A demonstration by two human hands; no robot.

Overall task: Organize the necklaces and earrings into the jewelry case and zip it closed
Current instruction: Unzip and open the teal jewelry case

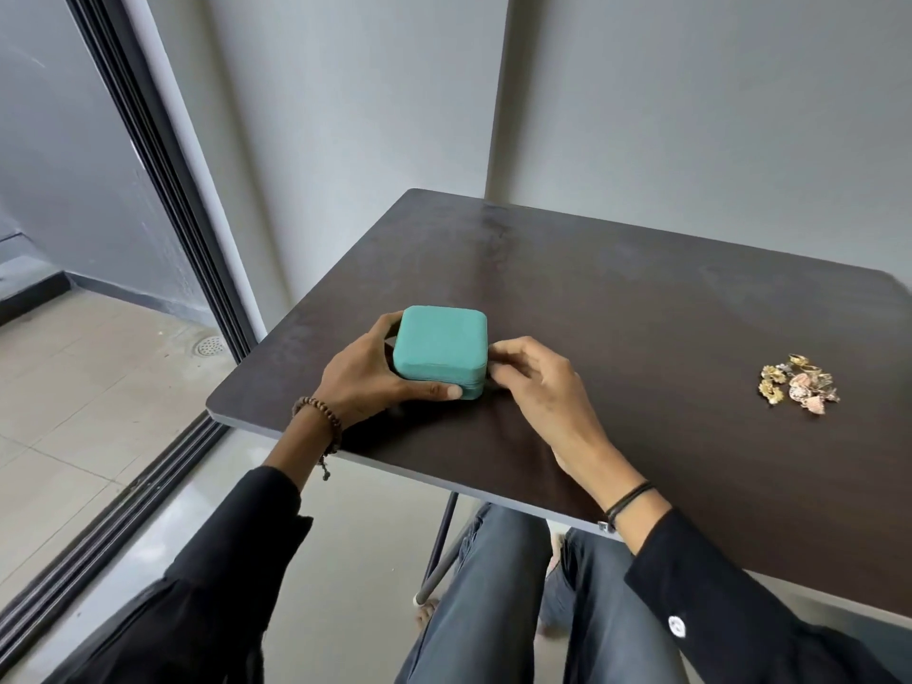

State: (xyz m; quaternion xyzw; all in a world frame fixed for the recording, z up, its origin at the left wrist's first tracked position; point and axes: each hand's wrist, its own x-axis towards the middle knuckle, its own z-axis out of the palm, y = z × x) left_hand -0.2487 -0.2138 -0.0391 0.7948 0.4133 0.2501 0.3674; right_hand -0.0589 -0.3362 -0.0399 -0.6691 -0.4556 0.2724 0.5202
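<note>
A small square teal jewelry case (440, 348) lies closed on the dark brown table (641, 313), near its left front corner. My left hand (370, 377) grips the case from the left, thumb along its front edge and fingers behind it. My right hand (533, 382) pinches at the case's right front corner, where the zipper seam runs; the zipper pull itself is hidden by the fingers. A heap of gold and pink necklaces and earrings (797, 383) lies on the table far to the right, apart from both hands.
The table's left edge stands next to a sliding door track (163, 190) and a tiled floor (74, 387). A grey wall rises behind the table. My legs and a table leg (439, 545) show below the front edge.
</note>
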